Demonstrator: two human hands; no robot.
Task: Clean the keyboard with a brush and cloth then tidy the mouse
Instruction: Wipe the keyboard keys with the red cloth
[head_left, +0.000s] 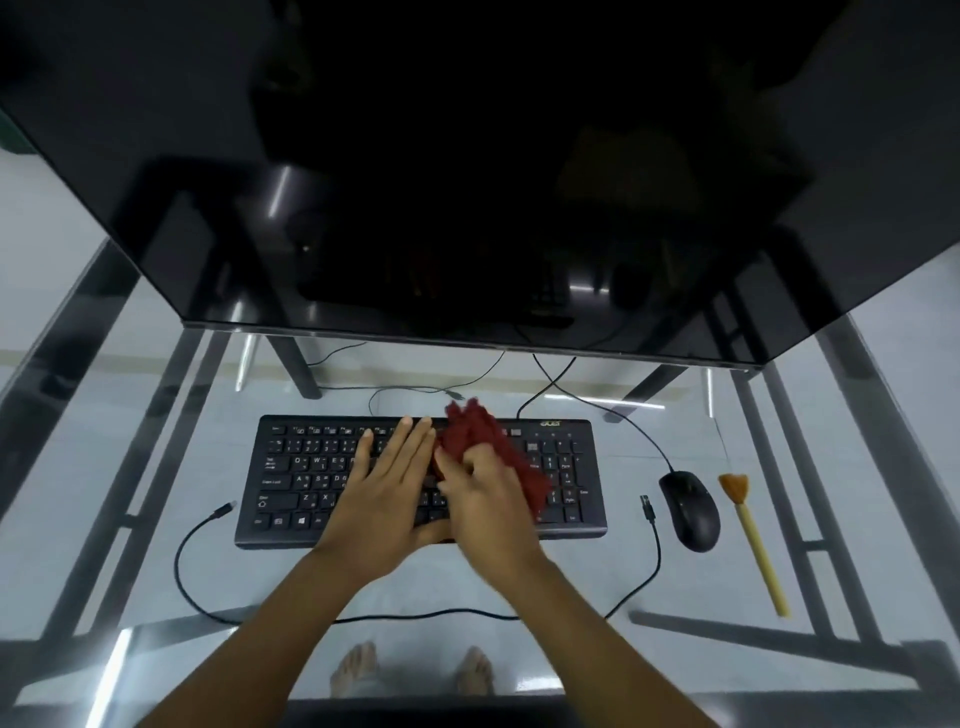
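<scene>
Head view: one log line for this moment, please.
left hand flat on black keyboard | right hand grips red cloth over keys | black mouse, yellow-handled brush untouched at right

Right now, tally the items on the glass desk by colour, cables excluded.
Black: 3 (keyboard, mouse, monitor)
Red: 1 (cloth)
Yellow: 1 (brush)
Total: 5

A: What's the desk?
B: Clear glass top (218, 467) on a dark metal frame (124, 519).
A: Below?
B: Pale floor (47, 223) (glare streaks on the glass); a black monitor (467, 156) looms behind.
</scene>
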